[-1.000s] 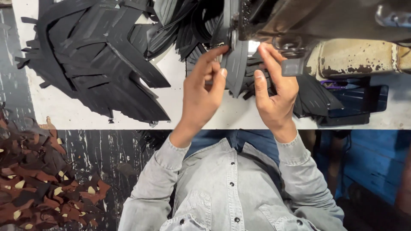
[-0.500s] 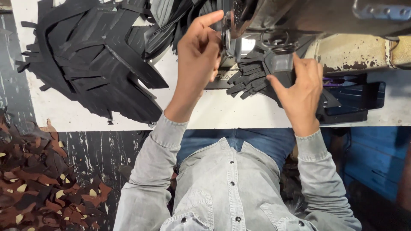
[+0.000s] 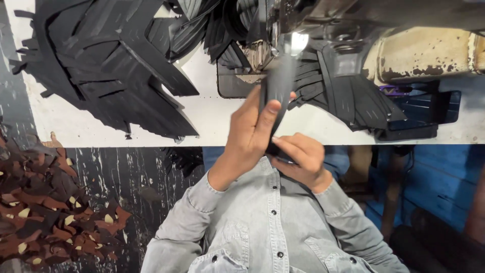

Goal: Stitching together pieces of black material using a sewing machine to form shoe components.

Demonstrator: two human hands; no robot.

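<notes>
My left hand grips a long black strip between thumb and fingers, just off the front edge of the white table. Right below it, close to my grey shirt, my right hand pinches the lower end of the same strip. The strip rises to the lit needle area of the sewing machine, and its upper part is blurred.
A big heap of black cut pieces covers the table's left half. More black pieces fan out on the right under the cream machine body. Brown scraps lie on the floor at the left. Blue panels stand at the right.
Both hands have drawn back from the machine toward my chest, pulling the black strip with them. The right hand has dropped below the left.
</notes>
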